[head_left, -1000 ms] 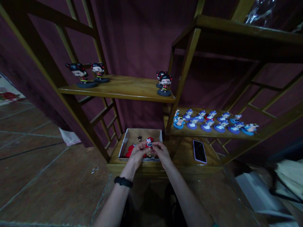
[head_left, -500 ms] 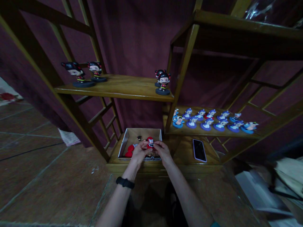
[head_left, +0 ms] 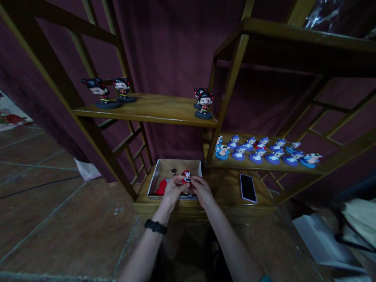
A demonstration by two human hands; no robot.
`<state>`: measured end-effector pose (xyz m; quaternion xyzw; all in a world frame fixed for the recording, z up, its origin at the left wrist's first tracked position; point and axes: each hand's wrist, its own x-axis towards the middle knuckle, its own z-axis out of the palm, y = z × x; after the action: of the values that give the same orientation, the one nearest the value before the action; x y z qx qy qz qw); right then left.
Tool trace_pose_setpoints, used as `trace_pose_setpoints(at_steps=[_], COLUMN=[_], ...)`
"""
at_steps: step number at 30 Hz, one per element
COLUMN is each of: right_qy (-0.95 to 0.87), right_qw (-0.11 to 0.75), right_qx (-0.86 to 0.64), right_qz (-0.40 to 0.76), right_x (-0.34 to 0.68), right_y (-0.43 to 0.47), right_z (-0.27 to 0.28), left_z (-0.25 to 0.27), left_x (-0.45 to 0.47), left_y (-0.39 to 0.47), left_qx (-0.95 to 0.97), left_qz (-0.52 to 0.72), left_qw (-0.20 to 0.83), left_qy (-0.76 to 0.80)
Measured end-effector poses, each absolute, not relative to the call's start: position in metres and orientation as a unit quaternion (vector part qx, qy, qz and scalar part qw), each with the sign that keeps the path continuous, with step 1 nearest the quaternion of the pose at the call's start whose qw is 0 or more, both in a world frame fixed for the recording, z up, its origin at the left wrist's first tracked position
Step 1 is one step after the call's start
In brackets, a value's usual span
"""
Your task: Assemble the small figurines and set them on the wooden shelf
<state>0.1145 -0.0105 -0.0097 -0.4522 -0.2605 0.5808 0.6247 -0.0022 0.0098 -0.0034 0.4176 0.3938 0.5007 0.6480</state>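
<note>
A small figurine (head_left: 187, 177) with a white head and a red base is pinched between my two hands, over the front part of an open cardboard box (head_left: 155, 178). My left hand (head_left: 174, 188) grips it from the left, a dark band on that wrist. From the right, the fingertips of my right hand (head_left: 202, 188) close on its other side. Inside the box lie red pieces (head_left: 161, 188) and a small dark figurine (head_left: 173, 171). My hands hide part of what is in there.
Black-haired figurines (head_left: 203, 105) stand at both ends of the middle shelf (head_left: 158, 107). Several purple and blue figurines (head_left: 257, 155) line the lower right shelf. A phone (head_left: 248, 188) lies right of the box. Wooden posts (head_left: 232, 78) frame the shelves; a white box (head_left: 320, 239) is on the floor.
The view has shifted slightly. Both hands keep the figurine in nearly the same spot above the box, with no clear change in grip.
</note>
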Motion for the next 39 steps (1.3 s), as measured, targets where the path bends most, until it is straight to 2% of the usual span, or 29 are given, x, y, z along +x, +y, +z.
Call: trace_pose_setpoints(at_steps=[8,17,27,39], right_qy=[-0.246,-0.249,-0.271,-0.301], right_qw=[0.633,0.643,0.650,0.637], right_qx=[-0.421,-0.414,-0.442,-0.453], right_qz=[0.601,0.594,0.555,0.547], right_x=[0.113,0.112,0.112,0.115], right_y=[-0.008,-0.008,-0.014,-0.020], right_z=[-0.013,-0.012,0.001,0.003], left_z=[-0.011,-0.014,-0.024,-0.007], left_x=[-0.001,-0.002,-0.004,-0.004], left_y=[0.016,0.016,0.021,0.008], left_qx=[0.443,0.509,0.490,0.432], left_qz=[0.548,0.528,0.529,0.533], left_qw=[0.580,0.540,0.575,0.622], left_qy=[0.409,0.413,0.386,0.378])
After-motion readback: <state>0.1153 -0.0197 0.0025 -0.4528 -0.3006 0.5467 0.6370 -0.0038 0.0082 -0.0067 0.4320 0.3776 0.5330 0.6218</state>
